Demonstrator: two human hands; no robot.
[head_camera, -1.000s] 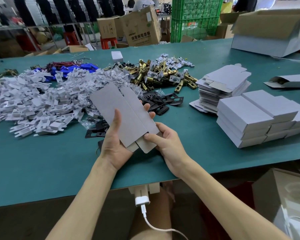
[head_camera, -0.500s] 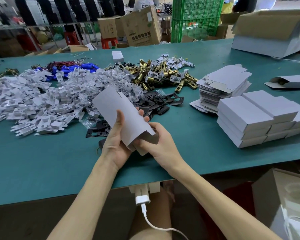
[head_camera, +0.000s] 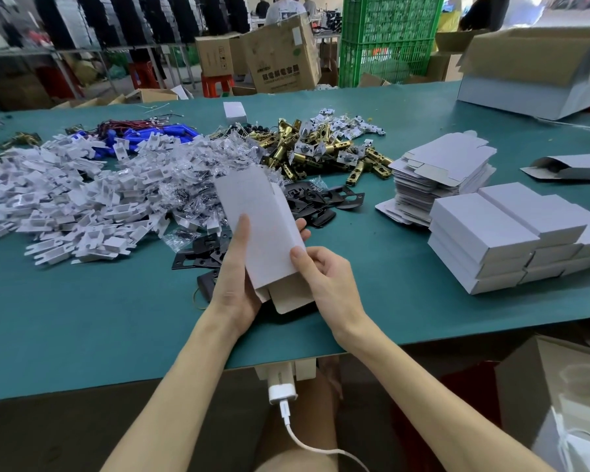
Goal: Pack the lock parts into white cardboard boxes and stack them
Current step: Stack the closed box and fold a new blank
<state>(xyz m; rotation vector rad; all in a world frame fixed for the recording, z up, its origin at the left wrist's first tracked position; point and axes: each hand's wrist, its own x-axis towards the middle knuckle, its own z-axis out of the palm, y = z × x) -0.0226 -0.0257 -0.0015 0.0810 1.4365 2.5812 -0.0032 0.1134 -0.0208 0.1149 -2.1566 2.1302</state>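
Above the green table [head_camera: 82, 318], both hands hold a white cardboard box blank [head_camera: 263, 226], popped into a sleeve with its near end flap hanging open. My left hand [head_camera: 234, 277] grips its left side, thumb pressed on top. My right hand [head_camera: 324, 277] pinches the lower right corner. Behind lie black lock plates [head_camera: 317, 202], brass latch bolts [head_camera: 307, 148], a heap of white plastic parts [head_camera: 75, 206] and clear bags of screws [head_camera: 198, 185]. A pile of flat box blanks [head_camera: 440, 172] and stacked closed white boxes [head_camera: 511, 233] sit at the right.
A large open carton [head_camera: 532, 73] stands at the back right, and one half-folded box [head_camera: 569, 166] lies near it. Blue parts with red wires [head_camera: 143, 131] are at the back left. A charger and cable [head_camera: 281, 390] hang from the table's near edge. Another carton [head_camera: 559, 386] sits low right.
The flat blank has been squeezed open into a box sleeve and turned more upright. My right hand moved from the bottom flap to the lower right corner.
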